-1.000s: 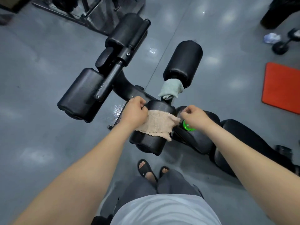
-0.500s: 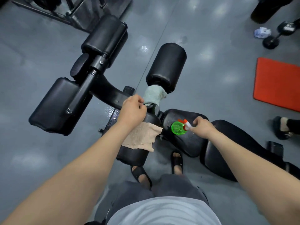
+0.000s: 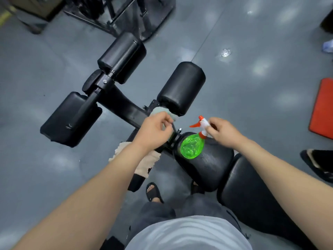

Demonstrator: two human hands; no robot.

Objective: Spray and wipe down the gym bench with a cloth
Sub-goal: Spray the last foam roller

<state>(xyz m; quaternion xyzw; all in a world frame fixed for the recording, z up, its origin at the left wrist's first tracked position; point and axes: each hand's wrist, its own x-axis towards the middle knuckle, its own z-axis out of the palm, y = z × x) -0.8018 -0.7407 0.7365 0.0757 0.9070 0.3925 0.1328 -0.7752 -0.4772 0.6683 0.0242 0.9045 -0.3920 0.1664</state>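
The black gym bench has a seat pad (image 3: 210,165) below centre, a back pad (image 3: 252,201) to its right and several black roller pads (image 3: 182,87) ahead. A green spray bottle (image 3: 191,147) with a white and orange trigger head lies on the seat pad. My right hand (image 3: 222,131) pinches the bottle at its white neck. My left hand (image 3: 155,129) grips a pale green cloth (image 3: 158,111) draped over the frame by the near right roller. A beige cloth (image 3: 144,163) lies over the near left roller, partly hidden under my left forearm.
The floor is grey and glossy. A red mat (image 3: 322,109) lies at the right edge. Another person's sandalled foot (image 3: 317,163) is at the right. Black machine frames (image 3: 122,13) stand at the top. My own sandalled foot (image 3: 153,193) is below the bench.
My left hand let go of the beige cloth and moved up to the pale green cloth. My right hand took the spray bottle by its neck, and its trigger head now shows.
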